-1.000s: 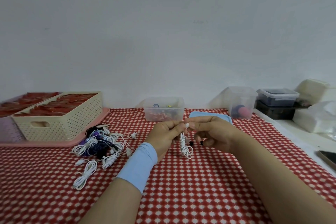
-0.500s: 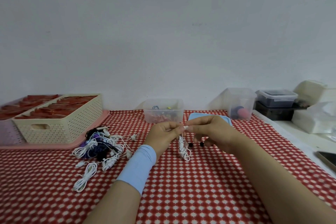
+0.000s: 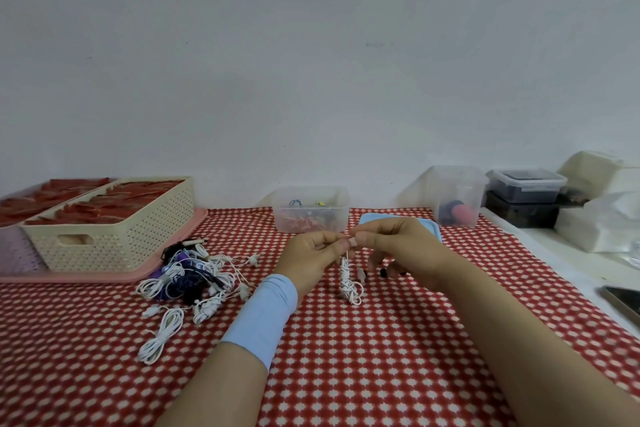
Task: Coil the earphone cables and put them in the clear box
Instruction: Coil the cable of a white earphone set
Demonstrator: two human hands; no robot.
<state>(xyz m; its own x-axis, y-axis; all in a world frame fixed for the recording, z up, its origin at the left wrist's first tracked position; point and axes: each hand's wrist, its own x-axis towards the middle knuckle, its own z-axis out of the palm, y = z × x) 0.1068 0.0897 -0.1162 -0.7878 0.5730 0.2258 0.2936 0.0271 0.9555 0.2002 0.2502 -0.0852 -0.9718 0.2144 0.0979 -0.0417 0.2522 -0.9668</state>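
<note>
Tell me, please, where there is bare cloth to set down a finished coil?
Bare cloth lies between the two forearms, below the white cable hanging from the left hand and right hand. It is crowded left, around the earphone pile beside the cream basket.

Both forearms reach forward, the left hand (image 3: pixel 313 260) and right hand (image 3: pixel 398 246) raised and meeting fingertip to fingertip, each pinched closed; a pale blue band wraps the left wrist.
</note>
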